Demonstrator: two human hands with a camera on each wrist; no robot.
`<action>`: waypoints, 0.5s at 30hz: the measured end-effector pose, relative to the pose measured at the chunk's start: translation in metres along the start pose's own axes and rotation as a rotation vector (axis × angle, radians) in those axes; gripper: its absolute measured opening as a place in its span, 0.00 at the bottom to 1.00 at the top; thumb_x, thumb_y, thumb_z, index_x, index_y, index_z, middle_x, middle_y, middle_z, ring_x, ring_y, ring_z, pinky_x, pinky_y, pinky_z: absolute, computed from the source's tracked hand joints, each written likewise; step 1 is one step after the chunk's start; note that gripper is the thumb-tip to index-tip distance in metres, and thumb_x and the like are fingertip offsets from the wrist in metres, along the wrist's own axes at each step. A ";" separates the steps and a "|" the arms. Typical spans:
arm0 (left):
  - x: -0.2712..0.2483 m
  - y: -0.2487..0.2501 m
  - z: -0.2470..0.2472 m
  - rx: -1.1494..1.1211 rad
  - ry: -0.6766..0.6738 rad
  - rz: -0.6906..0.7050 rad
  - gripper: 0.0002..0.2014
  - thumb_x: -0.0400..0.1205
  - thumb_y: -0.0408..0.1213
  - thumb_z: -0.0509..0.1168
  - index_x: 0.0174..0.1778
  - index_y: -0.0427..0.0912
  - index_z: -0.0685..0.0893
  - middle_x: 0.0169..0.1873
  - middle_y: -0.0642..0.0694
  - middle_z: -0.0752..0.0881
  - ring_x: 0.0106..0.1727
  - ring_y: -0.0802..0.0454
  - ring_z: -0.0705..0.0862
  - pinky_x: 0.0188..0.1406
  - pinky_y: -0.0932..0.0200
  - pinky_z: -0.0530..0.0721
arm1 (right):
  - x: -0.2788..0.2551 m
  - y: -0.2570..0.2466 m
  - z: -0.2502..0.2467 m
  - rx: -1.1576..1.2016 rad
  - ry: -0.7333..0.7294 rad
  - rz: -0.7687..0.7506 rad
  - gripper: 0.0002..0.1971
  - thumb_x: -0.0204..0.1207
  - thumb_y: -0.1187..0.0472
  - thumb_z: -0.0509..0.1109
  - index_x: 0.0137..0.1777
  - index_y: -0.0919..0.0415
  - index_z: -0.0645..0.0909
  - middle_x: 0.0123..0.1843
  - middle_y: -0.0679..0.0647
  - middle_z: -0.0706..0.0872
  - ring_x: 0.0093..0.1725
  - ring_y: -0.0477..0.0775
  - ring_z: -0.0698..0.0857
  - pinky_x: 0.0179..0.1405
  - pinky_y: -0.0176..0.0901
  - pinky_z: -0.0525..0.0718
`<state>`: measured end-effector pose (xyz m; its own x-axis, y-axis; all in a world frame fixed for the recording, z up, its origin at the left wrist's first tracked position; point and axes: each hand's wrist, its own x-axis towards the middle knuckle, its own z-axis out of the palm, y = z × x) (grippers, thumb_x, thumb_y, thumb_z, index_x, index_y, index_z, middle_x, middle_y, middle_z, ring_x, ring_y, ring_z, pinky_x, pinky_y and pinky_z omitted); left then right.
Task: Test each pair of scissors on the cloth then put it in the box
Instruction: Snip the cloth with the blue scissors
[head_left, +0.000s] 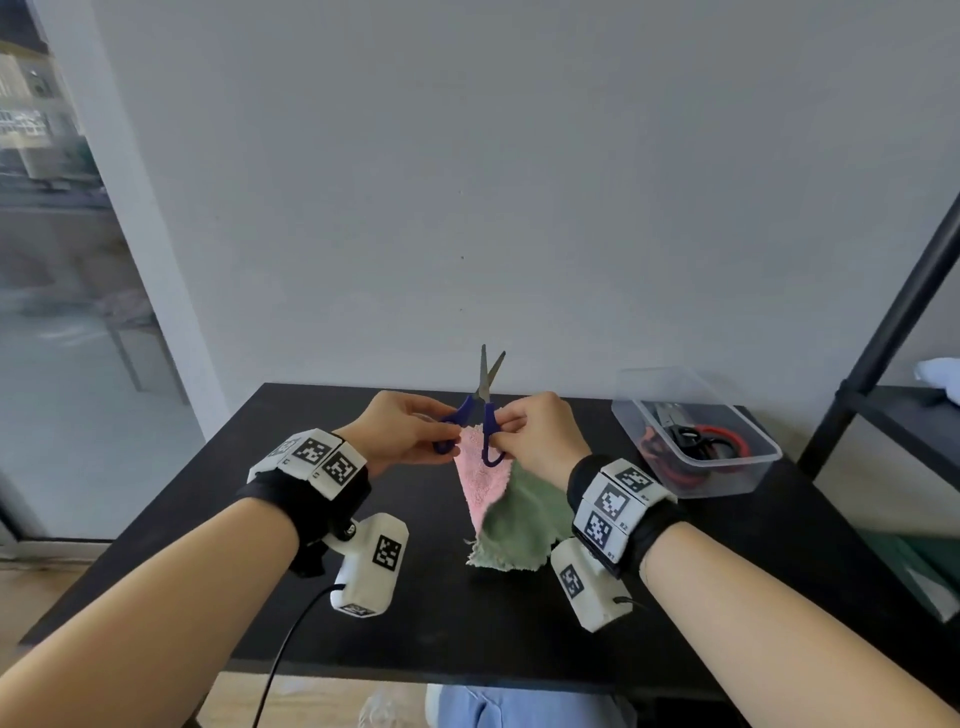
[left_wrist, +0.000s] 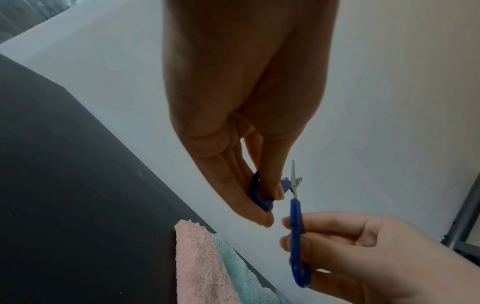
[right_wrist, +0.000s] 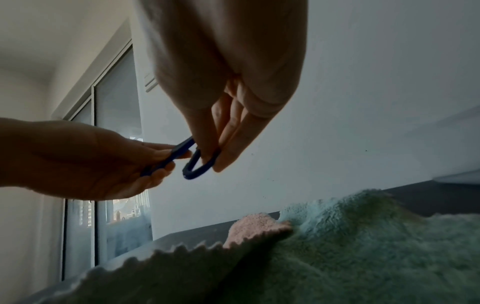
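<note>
Here, a pale grey wall (head_left: 519, 182) fills most of the head view, with a tall window (head_left: 52, 260) along the left edge showing buildings outside. Below the wall, a black counter (head_left: 467, 623) spreads across the lower half of the frame. At the right edge stands a black metal shelf (head_left: 893, 332) with something white on its board, too cut off to identify.

On the counter, right of centre, sits a clear plastic box (head_left: 722, 478). Inside it lie other scissors (head_left: 696, 441) with black and red handles; how many cannot be told.

In the middle of the counter lies the cloth (head_left: 514, 525), a green piece with a pink piece overlapping its left side, its zigzag edge visible at the bottom of the right wrist view.

Above the cloth, both hands hold the blue-handled scissors (head_left: 485, 410) in the air, blades pointing up toward the wall and slightly parted. The left hand (head_left: 400, 431) pinches the left handle loop, its grip closed round the blue plastic. The right hand (head_left: 540, 431) pinches the right handle loop between thumb and fingers. The scissors hang over the upper tip of the pink piece, apart from it in the wrist views.

Both wrists wear white camera mounts with black-and-white markers.
</note>
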<state>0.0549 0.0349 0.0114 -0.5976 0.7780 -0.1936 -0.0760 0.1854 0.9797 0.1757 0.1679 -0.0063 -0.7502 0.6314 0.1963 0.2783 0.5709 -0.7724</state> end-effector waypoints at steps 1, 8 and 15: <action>0.000 0.001 -0.001 0.008 -0.010 -0.010 0.08 0.76 0.19 0.69 0.50 0.29 0.86 0.45 0.29 0.85 0.39 0.42 0.87 0.36 0.59 0.89 | 0.000 0.002 -0.002 0.001 -0.008 -0.001 0.09 0.68 0.68 0.77 0.48 0.60 0.90 0.40 0.54 0.91 0.43 0.49 0.89 0.52 0.49 0.88; 0.003 0.006 0.000 -0.047 -0.004 -0.042 0.07 0.81 0.19 0.63 0.46 0.33 0.84 0.39 0.37 0.81 0.39 0.48 0.82 0.34 0.65 0.88 | 0.003 0.006 -0.007 0.020 -0.043 -0.040 0.09 0.67 0.68 0.78 0.47 0.60 0.91 0.39 0.54 0.92 0.42 0.51 0.90 0.50 0.53 0.89; 0.012 0.004 -0.005 -0.180 0.094 0.010 0.06 0.79 0.20 0.65 0.49 0.31 0.83 0.37 0.41 0.82 0.35 0.52 0.82 0.31 0.68 0.86 | 0.007 0.009 -0.010 0.002 -0.075 -0.051 0.11 0.66 0.70 0.78 0.49 0.63 0.90 0.42 0.57 0.92 0.43 0.51 0.90 0.50 0.53 0.89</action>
<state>0.0436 0.0422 0.0132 -0.6700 0.7185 -0.1866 -0.2063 0.0612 0.9766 0.1790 0.1827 -0.0054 -0.8064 0.5603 0.1892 0.2375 0.5999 -0.7640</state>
